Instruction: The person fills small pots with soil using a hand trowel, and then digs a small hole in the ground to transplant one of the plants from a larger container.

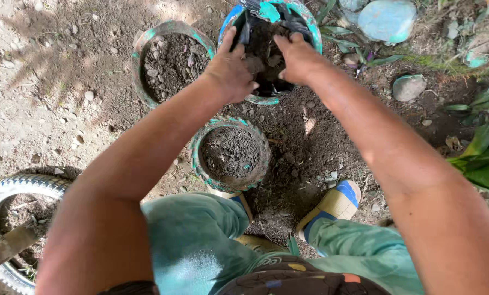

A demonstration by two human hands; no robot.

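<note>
Overall, largest item first: the teal-rimmed pot (304,22) stands upright at top centre, mouth facing up, w/ a black liner inside, just beyond two soil-filled pots (170,63) (230,153). Your left hand (230,68) curls over its near-left rim, fingers pressed into dark soil (266,60). Your right hand (296,57) cups soil at the right; can't tell how tightly.

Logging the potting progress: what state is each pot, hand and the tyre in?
Far pot: part filled, dark liner inside.
Left pot: full of soil.
Near pot: full of soil.
Left hand: in far pot, on soil.
Right hand: in far pot, on soil.
Tyre: lying flat.
</note>
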